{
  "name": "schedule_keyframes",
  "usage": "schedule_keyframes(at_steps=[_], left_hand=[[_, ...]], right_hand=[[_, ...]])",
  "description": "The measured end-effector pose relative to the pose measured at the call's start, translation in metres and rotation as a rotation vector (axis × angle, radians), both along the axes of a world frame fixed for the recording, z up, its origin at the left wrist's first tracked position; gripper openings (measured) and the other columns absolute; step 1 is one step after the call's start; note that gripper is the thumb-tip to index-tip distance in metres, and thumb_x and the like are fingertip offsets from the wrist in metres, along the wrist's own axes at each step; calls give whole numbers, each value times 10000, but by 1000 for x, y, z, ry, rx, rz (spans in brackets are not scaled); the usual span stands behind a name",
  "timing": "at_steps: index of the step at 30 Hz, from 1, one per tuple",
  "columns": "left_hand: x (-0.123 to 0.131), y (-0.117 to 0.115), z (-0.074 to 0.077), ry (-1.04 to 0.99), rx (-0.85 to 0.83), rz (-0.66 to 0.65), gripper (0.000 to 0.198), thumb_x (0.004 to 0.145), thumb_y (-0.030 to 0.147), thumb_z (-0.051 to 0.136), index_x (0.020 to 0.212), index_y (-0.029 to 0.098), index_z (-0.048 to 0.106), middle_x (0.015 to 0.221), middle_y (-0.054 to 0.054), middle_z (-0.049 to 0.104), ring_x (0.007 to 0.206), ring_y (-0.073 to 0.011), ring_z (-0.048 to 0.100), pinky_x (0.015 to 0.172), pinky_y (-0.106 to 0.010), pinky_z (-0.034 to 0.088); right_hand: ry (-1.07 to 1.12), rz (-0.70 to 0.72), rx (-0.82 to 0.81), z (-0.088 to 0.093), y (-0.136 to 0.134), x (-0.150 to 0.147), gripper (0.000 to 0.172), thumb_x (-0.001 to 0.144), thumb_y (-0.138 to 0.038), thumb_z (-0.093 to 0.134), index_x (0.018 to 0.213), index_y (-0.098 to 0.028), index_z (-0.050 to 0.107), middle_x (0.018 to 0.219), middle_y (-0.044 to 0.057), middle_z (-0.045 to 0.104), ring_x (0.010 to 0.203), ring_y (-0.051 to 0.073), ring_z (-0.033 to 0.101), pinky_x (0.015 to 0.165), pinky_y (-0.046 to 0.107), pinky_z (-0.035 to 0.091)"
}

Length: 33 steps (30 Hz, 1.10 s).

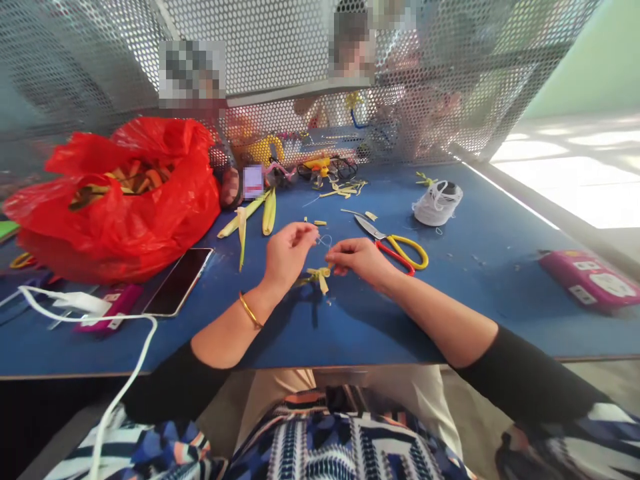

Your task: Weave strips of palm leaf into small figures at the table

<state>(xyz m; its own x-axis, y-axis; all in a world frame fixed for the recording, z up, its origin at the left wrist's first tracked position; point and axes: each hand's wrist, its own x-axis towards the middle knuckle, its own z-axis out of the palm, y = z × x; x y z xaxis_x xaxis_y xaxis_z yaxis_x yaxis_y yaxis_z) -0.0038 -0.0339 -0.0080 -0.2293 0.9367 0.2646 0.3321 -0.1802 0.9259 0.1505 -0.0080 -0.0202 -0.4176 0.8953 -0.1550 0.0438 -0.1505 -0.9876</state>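
My left hand [286,252] is closed in a pinch above the blue table [350,320], holding a thin pale thread [324,239] near its fingertips. My right hand [359,257] is closed too, its fingers pinching a small yellow ribbon bow [319,276] that hangs just below both hands. The thread runs between the two hands. A gold bangle [249,311] sits on my left wrist.
Scissors [395,245] with red and yellow handles lie right of my hands. A red plastic bag [120,193], a phone [179,280], a white cable [100,317], yellow strips [255,212], a white thread spool [438,203] and a pink case [590,280] lie around. A perforated metal screen [300,53] stands behind, with people beyond it.
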Motion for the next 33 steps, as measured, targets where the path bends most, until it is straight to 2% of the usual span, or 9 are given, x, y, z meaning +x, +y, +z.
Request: schedule_keyframes(at_steps=[3, 7, 9, 14, 19, 22, 27, 31, 33], left_hand=[[1, 3, 1, -155, -92, 132, 218, 760, 345, 681, 862, 153, 671, 830, -51, 701, 752, -128, 636, 654, -213, 475], [0, 1, 2, -402, -553, -104, 395, 739, 502, 696, 831, 120, 664, 773, -83, 693, 623, -151, 648, 527, -240, 494], [-2, -1, 3, -488, -679, -157, 395, 752, 493, 694, 850, 113, 663, 773, -95, 703, 591, -156, 654, 501, -246, 503], [-6, 0, 6, -573, -599, -15, 226, 784, 348, 707, 793, 130, 648, 700, -41, 695, 542, -121, 646, 462, -196, 485], [-7, -1, 2, -740, -858, -256, 230, 828, 329, 657, 772, 108, 685, 676, -54, 694, 526, -132, 645, 481, -228, 512], [-5, -4, -2, -762, -815, -301, 112, 750, 214, 736, 792, 115, 705, 728, -45, 714, 552, -122, 654, 525, -223, 527], [0, -8, -3, -729, -670, -311, 125, 700, 148, 763, 814, 128, 715, 764, -58, 734, 603, -135, 677, 593, -231, 542], [0, -8, -3, -789, -613, -290, 86, 704, 108, 735, 786, 123, 713, 715, -44, 719, 592, -116, 659, 602, -226, 547], [0, -7, -3, -814, -608, -297, 78, 702, 112, 734, 777, 122, 714, 682, -36, 704, 584, -111, 648, 598, -224, 546]], right_hand=[[111, -127, -28, 6, 5, 4, 171, 610, -265, 748, 608, -155, 618, 512, -31, 605, 473, 76, 555, 504, 210, 434], [190, -195, 9, 7, 9, 7, 289, 528, -342, 819, 594, -162, 602, 500, -43, 594, 489, 79, 563, 526, 216, 445], [214, -202, 57, 7, 10, 7, 317, 521, -381, 823, 615, -165, 611, 514, -41, 602, 508, 85, 571, 551, 228, 460], [211, -154, 224, 2, 11, 9, 275, 609, -394, 779, 674, -171, 632, 591, -29, 626, 563, 100, 595, 611, 265, 501], [192, -72, 405, -4, 10, 8, 211, 672, -358, 740, 667, -177, 631, 647, -25, 607, 588, 99, 579, 608, 268, 504], [162, -77, 464, -5, 8, 8, 194, 705, -351, 720, 671, -181, 631, 656, -22, 595, 600, 102, 573, 615, 273, 506], [136, -110, 452, -6, 9, 9, 150, 726, -328, 708, 731, -185, 661, 714, -14, 609, 637, 102, 579, 660, 283, 515], [199, -2, 337, -5, 10, 9, 269, 696, -279, 748, 945, -200, 683, 770, -19, 647, 726, 113, 610, 746, 294, 517], [208, 59, 291, -4, 9, 10, 270, 686, -268, 763, 932, -193, 680, 785, -13, 669, 742, 118, 625, 762, 296, 515]])
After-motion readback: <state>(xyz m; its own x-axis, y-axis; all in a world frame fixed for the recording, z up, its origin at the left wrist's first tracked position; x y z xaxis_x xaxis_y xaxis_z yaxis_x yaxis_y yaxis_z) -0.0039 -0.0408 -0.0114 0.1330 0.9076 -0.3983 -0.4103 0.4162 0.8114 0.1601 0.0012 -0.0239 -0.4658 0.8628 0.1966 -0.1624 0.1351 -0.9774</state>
